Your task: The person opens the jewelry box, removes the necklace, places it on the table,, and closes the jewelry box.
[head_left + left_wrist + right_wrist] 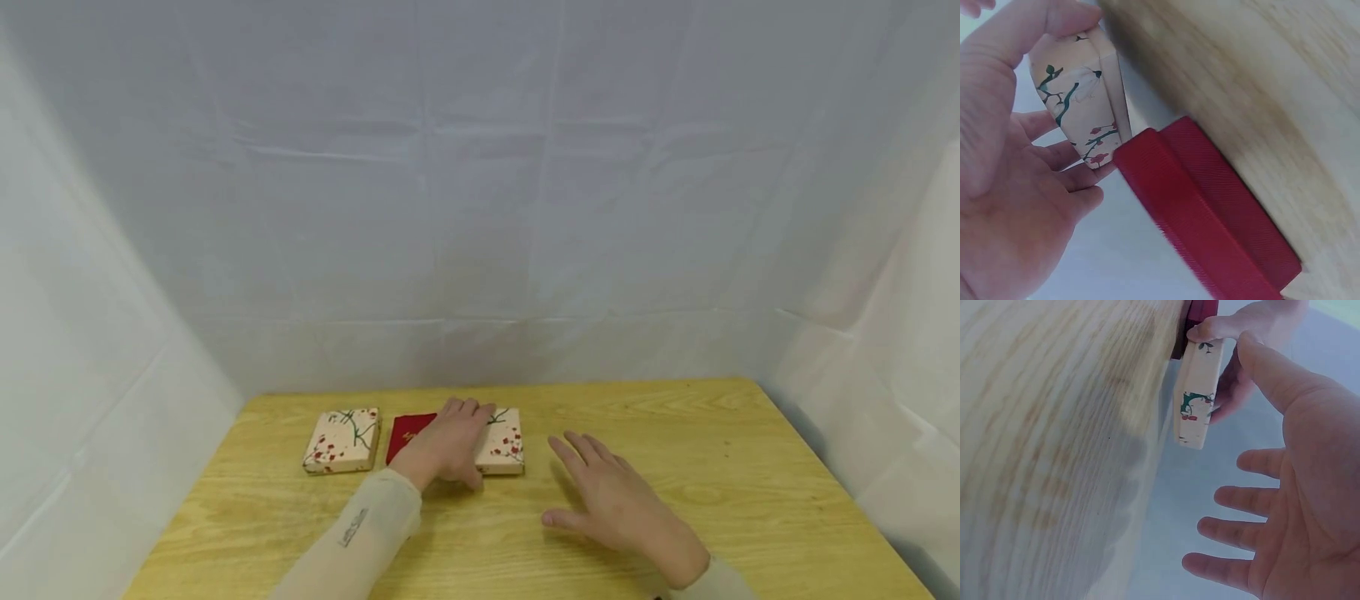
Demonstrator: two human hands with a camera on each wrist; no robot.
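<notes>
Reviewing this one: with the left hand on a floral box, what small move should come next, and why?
Probably ease the right hand in to steady the free end of the gripped floral box: the left hand grips only the end nearer the red box, while the right hand is open and apart.

Pale cream left sleeve (333, 558) with small dark lettering (353, 527), pale right sleeve (716, 582)
</notes>
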